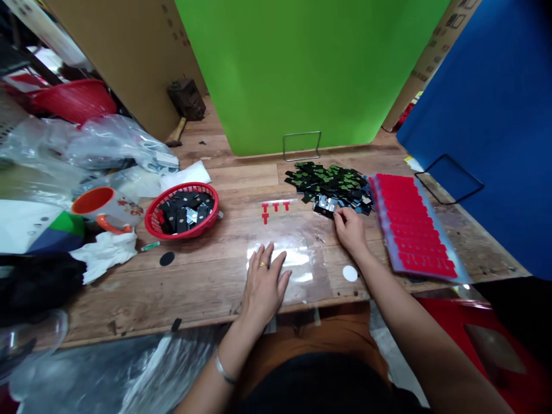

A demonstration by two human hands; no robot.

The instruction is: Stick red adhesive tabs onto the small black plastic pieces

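My left hand (265, 279) lies flat, fingers spread, on a clear plastic sheet (297, 247) on the wooden table. Several small red T-shaped pieces (276, 207) sit along the far part of that sheet. My right hand (351, 227) has its fingertips pinched together at the near edge of a pile of small black shiny pieces (330, 181). What the fingertips hold, if anything, is hidden. Right of the pile lies a stack of clear sheets (386, 241) bearing rows of red pieces (414, 224).
A red basket (218, 215) of black pieces stands on the left, beside a mug (103, 210) and crumpled tissue (110, 253). Green (310, 75) and blue (483, 132) boards stand behind, with wire stands. A white disc (350, 273) and a black disc (167, 259) lie on the table (194, 287).
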